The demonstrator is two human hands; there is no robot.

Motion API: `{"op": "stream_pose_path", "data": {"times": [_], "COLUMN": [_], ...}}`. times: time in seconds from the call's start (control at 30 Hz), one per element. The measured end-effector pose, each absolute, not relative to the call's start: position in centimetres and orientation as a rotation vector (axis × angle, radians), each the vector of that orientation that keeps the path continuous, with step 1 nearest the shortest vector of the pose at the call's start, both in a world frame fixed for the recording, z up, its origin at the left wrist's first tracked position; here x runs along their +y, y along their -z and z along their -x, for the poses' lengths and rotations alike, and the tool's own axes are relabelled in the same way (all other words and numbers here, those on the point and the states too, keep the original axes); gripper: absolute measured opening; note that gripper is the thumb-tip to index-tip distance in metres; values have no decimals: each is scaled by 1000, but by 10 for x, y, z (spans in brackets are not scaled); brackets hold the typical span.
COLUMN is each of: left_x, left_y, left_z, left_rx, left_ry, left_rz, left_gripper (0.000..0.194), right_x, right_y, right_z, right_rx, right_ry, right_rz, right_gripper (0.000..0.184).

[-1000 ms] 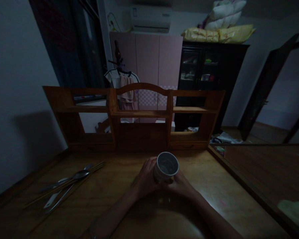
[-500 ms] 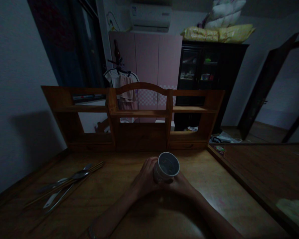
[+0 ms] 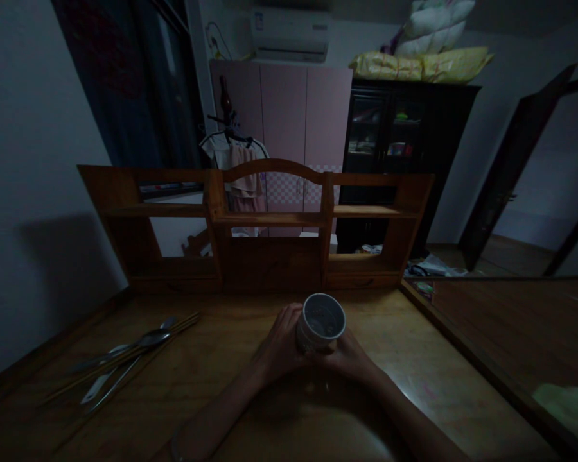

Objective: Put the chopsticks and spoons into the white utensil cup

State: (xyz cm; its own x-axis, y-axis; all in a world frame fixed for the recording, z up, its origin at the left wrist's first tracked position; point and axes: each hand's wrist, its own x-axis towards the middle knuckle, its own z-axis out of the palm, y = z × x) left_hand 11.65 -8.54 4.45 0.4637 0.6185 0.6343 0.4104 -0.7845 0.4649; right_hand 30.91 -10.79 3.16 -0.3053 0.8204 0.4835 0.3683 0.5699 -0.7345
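A grey cup stands between my two hands at the middle of the wooden desk, its open rim facing up toward me. My left hand is wrapped round its left side. From the right, my right hand grips the cup's lower side, with the thumbs close together at the front. Small marks or bits show inside the cup, too dim to make out. Whether its base touches the desk is hidden by my hands. Off to the left lies a pile of spoons and chopsticks.
A wooden shelf unit rises along the desk's back edge. A wall borders the left side. To the right, a raised wooden ledge runs along the desk, with pale cloth or plastic beyond it.
The cup has shifted very slightly to the left with both hands still round it. The cutlery pile lies as before.
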Motion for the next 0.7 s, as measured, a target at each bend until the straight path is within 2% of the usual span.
{"op": "stream_pose_path", "data": {"times": [0.5,0.7], "left_x": [-85,-83], "left_y": [-45,-43], "left_z": [-116,-113], "left_rx": [902,956], "left_ry": [-1193,-1197], "left_rz": [-2484,-2466], "left_gripper": [80,82], "right_x": [-104,-105], "right_y": [-23,-25], "right_z": [-311,-312], "right_rx": [-1871,-1830], "right_ry": [-554,-619], "right_rz": [999,1028], "right_gripper": [68,79]}}
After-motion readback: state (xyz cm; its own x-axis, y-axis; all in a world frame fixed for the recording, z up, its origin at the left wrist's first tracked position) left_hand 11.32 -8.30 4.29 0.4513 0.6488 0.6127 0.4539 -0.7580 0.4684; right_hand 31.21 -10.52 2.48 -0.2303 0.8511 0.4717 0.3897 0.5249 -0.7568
